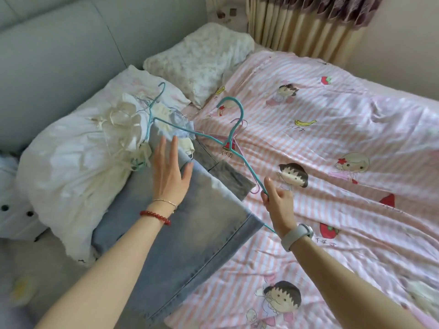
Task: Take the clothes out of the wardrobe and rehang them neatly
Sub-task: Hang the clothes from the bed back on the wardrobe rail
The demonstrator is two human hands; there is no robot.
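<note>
Light blue jeans (190, 236) lie folded on the bed, their legs running toward me. My left hand (169, 173) lies flat on them with fingers straight. My right hand (278, 200) grips the lower corner of a teal wire hanger (234, 124), which is lifted above the jeans with its hook pointing to the far side. A pile of white and cream clothes (126, 122) with a second teal hanger (156, 96) sits on a pillow just beyond my left hand. A pink hanger (240, 125) lies under the teal one.
The bed has a pink striped cartoon sheet (332, 186). Two white pillows (199, 58) lie at the head against a grey padded headboard (59, 51). Curtains (306, 24) hang at the far wall. A white garment with black buttons (14, 210) sits at the left edge.
</note>
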